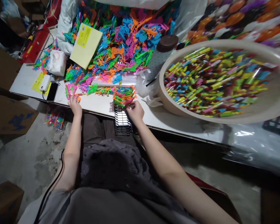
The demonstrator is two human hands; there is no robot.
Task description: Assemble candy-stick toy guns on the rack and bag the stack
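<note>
- Left hand (75, 106): over the front of the table, fingers part-curled with tips at a few pink and orange pieces (71, 89); cannot tell whether any is gripped
- Right hand (136, 112): thumb and fingers drawn close together at the lower right edge of a multicoloured bunch (124, 96); contact appears likely — firmness of hold cannot be told, fingertips partly hidden
- Bunch: orange, green, pink and blue plastic pieces packed together, at the far end of a black wire rack (123, 121)
- Rack: near end juts past the front edge of the white table (93, 104), above the person's lap
- Between the hands: a loose row of similar pieces (104, 90), running along the table to the bunch
- Beyond: large heap of plastic pieces (130, 34), with a pale yellow pad (90, 46) lying tilted on its left part
- Right side: beige basin (162, 90) of wrapped, bright-coloured sticks (212, 81); a lidded cup (157, 60) stands just left of it
- Left side: dark phone (52, 91) near the table edge, white device (45, 82) beside it — soft white pack (56, 63) behind them
</note>
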